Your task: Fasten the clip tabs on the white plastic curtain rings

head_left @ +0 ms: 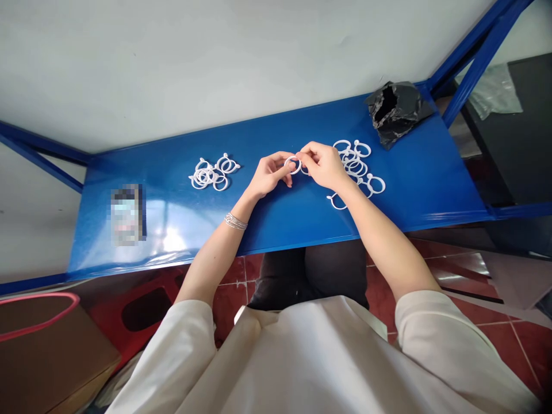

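Observation:
Both my hands meet over the middle of a blue shelf (pixel 172 213). My left hand (pixel 271 174) and my right hand (pixel 322 165) pinch one white plastic ring (pixel 294 165) between their fingertips, just above the shelf surface. A loose pile of several white rings (pixel 357 164) lies right beside my right hand, partly hidden by my wrist. A second heap of white rings (pixel 212 173) lies to the left of my left hand. A silver bracelet (pixel 235 221) is on my left wrist.
A crumpled black plastic bag (pixel 394 110) sits open at the shelf's back right. A blurred flat object (pixel 126 214) lies on the left of the shelf. A white wall rises behind. A cardboard box (pixel 47 351) and red floor tiles (pixel 495 333) are below.

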`<action>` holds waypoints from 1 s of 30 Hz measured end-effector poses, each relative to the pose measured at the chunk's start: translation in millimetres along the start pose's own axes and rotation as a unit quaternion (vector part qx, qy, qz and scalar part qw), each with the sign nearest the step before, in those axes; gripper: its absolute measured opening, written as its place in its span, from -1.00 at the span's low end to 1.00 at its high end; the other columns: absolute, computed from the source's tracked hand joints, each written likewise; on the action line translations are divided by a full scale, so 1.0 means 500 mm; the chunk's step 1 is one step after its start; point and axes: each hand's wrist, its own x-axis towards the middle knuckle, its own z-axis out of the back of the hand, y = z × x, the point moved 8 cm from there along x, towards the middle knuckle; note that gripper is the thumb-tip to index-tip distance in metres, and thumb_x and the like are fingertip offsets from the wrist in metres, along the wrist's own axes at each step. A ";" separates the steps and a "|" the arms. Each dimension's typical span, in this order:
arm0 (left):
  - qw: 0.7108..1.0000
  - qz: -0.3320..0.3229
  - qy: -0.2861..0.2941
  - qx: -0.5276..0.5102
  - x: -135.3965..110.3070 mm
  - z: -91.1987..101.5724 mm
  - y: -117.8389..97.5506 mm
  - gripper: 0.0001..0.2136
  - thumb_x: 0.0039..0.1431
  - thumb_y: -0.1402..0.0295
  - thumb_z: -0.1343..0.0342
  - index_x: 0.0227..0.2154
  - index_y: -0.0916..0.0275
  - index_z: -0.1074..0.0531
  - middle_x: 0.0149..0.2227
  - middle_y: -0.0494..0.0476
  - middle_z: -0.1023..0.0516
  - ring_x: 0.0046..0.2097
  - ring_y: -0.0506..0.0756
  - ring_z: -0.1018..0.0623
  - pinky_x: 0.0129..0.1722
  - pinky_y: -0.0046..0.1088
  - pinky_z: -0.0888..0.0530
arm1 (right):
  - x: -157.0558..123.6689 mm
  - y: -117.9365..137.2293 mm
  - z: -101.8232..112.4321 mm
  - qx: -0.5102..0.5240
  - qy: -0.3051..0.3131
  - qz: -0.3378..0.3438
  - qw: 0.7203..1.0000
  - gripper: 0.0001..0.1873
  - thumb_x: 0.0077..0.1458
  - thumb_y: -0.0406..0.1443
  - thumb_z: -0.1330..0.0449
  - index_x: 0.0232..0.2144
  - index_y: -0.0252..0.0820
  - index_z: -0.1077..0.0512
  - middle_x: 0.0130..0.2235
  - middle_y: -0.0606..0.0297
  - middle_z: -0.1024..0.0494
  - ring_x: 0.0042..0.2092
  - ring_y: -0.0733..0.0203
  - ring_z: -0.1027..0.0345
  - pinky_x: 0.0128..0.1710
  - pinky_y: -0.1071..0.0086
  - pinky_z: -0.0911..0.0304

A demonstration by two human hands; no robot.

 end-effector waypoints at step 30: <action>0.999 -0.028 0.027 0.013 0.003 -0.002 0.003 -0.42 0.17 -0.03 -0.57 0.12 0.14 -0.57 -0.29 0.05 -0.65 -0.27 0.06 -0.70 -0.14 -0.39 -0.68 | -0.002 -0.005 0.003 0.033 0.065 -0.027 0.997 -0.73 0.22 -0.12 -0.51 -0.29 -0.14 -0.57 -0.28 0.20 -0.69 -0.31 0.13 -0.49 -0.24 0.21 -0.38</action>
